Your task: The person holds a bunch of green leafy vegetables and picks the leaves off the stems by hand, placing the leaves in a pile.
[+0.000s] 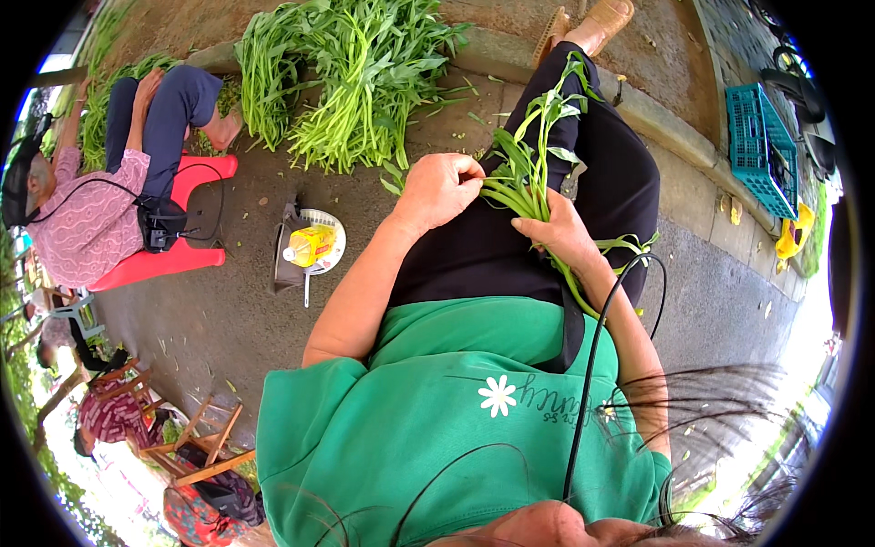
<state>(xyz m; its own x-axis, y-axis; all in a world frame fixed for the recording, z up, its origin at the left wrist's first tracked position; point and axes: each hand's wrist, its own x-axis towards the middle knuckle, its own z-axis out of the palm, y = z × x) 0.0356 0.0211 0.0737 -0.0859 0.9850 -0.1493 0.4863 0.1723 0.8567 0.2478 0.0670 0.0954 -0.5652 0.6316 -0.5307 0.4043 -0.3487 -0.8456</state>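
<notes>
My right hand (pixel 567 235) is closed round a bunch of water spinach (pixel 524 173) above my lap. Its leafy tops stretch away over my black trousers, while the long stems trail back past my wrist. Against the near left side of the bunch, my left hand (pixel 437 191) pinches with thumb and forefinger at a piece of the greens; the exact bit is too small to tell. Ahead and to the left, a big heap of water spinach (pixel 360 100) lies on the ground with many stems pointing toward me.
Left of my knees stand a yellow-labelled bottle (pixel 308 246) and a round white dish (pixel 335 235). A person (pixel 91 214) sits on a red plastic stool (pixel 205 173) at the left. To the right are a teal crate (pixel 755 150) and a yellow bag (pixel 795 232); a stone kerb (pixel 652 118) runs ahead.
</notes>
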